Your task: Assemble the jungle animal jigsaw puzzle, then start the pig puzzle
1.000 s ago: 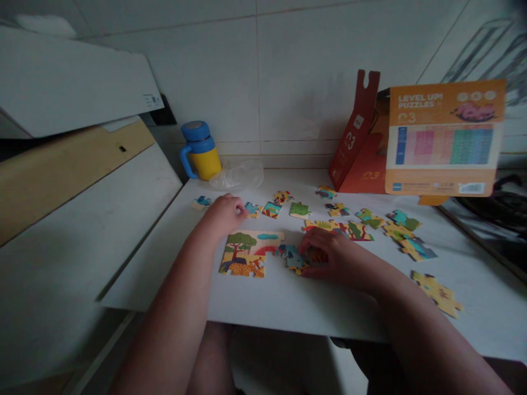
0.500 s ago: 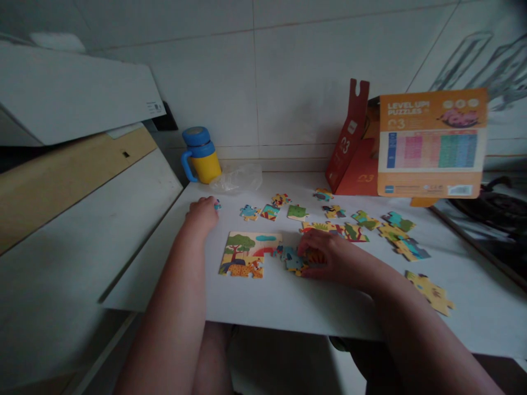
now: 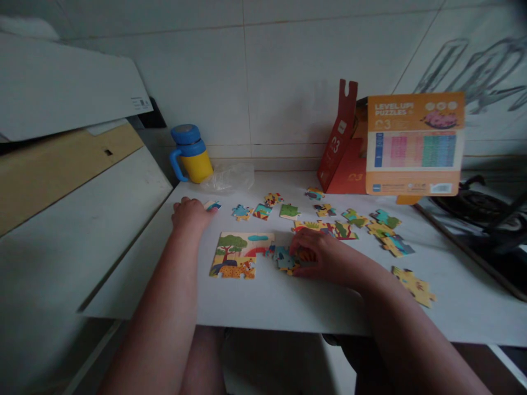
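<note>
My left hand (image 3: 190,214) is at the left side of the table, fingers curled, with a small puzzle piece (image 3: 213,205) showing at its thumb; the grip is partly hidden. My right hand (image 3: 315,253) is closed around the right end of a joined strip of blue puzzle pieces (image 3: 283,258), covering an orange part of it. The strip lies just right of a partly assembled puzzle (image 3: 234,255) showing a tree and a leopard. Loose pieces lie behind: a blue one (image 3: 242,212), a red-and-teal one (image 3: 262,211) and a green one (image 3: 290,210).
A blue-and-yellow mug (image 3: 190,155) and a clear plastic bag (image 3: 230,178) stand by the wall. An orange puzzle box (image 3: 414,145) is at the back right, near a stove (image 3: 480,206). More joined pieces (image 3: 414,286) lie on the right. Stacked boards (image 3: 74,164) border the left.
The view has turned slightly, shifting the scene left. My left hand has changed its pose, and more of the puzzle piece shows by its thumb. My right hand stays on the strip.
</note>
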Tool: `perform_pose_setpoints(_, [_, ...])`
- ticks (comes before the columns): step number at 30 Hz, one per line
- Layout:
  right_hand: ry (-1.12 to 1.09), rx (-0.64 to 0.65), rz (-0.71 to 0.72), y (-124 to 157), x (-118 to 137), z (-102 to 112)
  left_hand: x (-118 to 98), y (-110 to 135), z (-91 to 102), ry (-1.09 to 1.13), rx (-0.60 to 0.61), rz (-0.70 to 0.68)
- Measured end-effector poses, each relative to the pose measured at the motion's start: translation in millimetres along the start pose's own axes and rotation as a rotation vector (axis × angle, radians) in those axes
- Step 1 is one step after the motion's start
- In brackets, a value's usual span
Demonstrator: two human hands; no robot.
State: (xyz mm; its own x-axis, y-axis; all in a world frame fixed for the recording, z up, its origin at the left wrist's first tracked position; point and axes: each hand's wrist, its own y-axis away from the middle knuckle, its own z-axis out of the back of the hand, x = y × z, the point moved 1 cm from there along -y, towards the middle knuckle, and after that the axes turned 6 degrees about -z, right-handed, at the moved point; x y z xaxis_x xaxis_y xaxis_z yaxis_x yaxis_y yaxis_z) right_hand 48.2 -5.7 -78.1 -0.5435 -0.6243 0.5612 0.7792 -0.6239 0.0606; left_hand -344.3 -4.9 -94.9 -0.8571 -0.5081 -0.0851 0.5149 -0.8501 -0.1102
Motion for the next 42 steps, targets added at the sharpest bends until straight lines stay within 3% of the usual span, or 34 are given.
perform_pose_setpoints(10, [-0.002,0.006,-0.004,0,1,0,9,-12,9.0,0.136,0.112,0.057])
perform_pose_setpoints(15, [-0.005,0.01,-0.018,1,3,1,-5,-3,9.7,0.553,0.096,-0.178])
perform_pose_setpoints(19, [-0.004,-0.012,-0.007,3,3,3,-29,12,12.7,0.939,0.184,-0.36])
perform_pose_setpoints(23, [0.019,-0.153,-0.034,5,0,8,-43,25,18.5,1.042,0.237,-0.405])
perform_pose_setpoints(27, [0.106,-0.334,-0.223,7,-15,11,-46,29,19.5,1.066,0.287,-0.438])
perform_pose_setpoints(30, [0.221,-0.391,-0.322,9,-30,6,-51,33,18.9,1.075,0.347,-0.452])
perform_pose_setpoints(33, [0.248,-0.44,-0.315,7,-31,1,-61,42,17.3,1.119,0.477,-0.485])
perform_pose_setpoints(37, [0.099,-0.57,-0.242,-1,-6,-3,-81,59,13.2,1.189,0.637,-0.603])
perform_pose_setpoints(42, [-0.268,-0.424,-0.181,-12,18,-14,-98,72,7.3,1.173,0.685,-0.766])
